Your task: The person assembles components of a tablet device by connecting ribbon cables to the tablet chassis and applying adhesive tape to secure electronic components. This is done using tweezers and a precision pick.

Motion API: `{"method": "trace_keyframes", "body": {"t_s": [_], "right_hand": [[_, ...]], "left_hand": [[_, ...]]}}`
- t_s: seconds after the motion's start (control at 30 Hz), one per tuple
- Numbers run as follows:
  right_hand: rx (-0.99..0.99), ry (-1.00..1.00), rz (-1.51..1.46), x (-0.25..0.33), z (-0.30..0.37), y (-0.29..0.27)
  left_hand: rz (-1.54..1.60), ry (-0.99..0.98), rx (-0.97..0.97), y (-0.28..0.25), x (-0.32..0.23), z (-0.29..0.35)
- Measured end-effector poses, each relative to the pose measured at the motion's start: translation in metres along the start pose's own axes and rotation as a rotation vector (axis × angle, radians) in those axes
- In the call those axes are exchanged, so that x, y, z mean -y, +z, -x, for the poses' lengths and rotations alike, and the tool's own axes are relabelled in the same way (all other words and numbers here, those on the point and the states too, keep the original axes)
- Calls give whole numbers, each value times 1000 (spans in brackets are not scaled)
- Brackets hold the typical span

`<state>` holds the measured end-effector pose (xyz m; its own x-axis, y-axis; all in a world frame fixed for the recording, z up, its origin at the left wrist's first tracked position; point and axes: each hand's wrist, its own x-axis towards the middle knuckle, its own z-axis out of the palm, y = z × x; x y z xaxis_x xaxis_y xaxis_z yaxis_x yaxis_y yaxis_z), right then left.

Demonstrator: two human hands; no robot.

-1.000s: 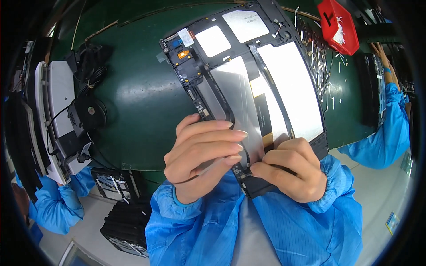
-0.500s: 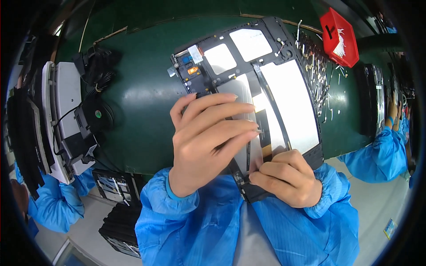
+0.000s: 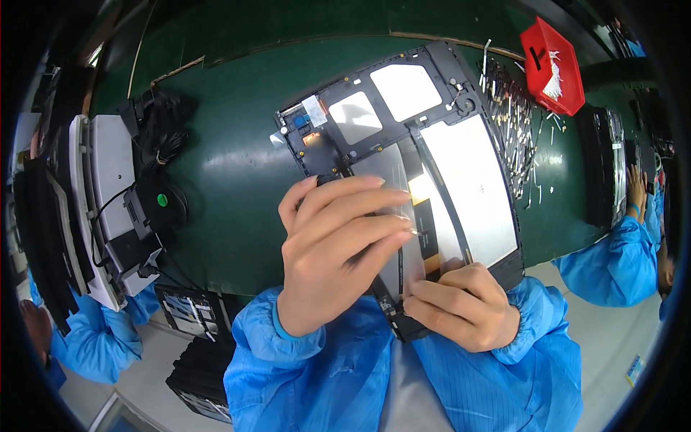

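Note:
A black tablet-like frame (image 3: pixel 401 106) with bright metallic panels lies tilted before me. A translucent film strip (image 3: pixel 413 261) runs along its near left part, beside a dark flex ribbon (image 3: pixel 448 193). My left hand (image 3: pixel 338 248) reaches over the frame's left edge, thumb and forefinger brought together at the film's edge, other fingers fanned above it. At the lower end of the film, my right hand (image 3: pixel 464 306) is closed with its fingers curled, pinching the strip near the frame's bottom edge. The pinched part is mostly hidden by the fingers.
Many thin strips (image 3: pixel 507 115) lie scattered right of the frame, below a red bin (image 3: pixel 553 68) of white pieces. Black cables (image 3: pixel 160 129) and a white device (image 3: pixel 111 187) stand left. Stacked black frames (image 3: pixel 201 378) sit lower left. Co-workers' blue sleeves (image 3: pixel 608 263) show at both sides.
The whole scene sits slightly lower in the picture. Both hands keep nearly the same place on the frame and film.

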<state>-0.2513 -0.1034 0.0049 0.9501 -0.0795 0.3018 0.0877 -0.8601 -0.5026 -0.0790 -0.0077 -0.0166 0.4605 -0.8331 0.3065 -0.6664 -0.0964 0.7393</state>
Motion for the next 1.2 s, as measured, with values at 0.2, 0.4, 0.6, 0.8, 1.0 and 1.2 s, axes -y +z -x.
{"method": "trace_keyframes", "body": {"t_s": [0.2, 0.4, 0.6, 0.8, 1.0, 1.2], "right_hand": [[24, 10, 11, 2, -4, -2], [62, 38, 73, 10, -6, -10], [39, 70, -308, -6, -8, -17], [265, 188, 32, 7, -23, -36], [440, 65, 187, 26, 6, -22], [263, 124, 107, 14, -3, -45]], "left_hand": [[-23, -56, -14, -1, -5, -1], [284, -197, -113, 12, 1, 7], [-215, 128, -24, 5, 16, 52], [-160, 58, -41, 11, 22, 14], [-140, 60, -134, 18, 29, 17], [71, 46, -193, 31, 27, 26]]}}
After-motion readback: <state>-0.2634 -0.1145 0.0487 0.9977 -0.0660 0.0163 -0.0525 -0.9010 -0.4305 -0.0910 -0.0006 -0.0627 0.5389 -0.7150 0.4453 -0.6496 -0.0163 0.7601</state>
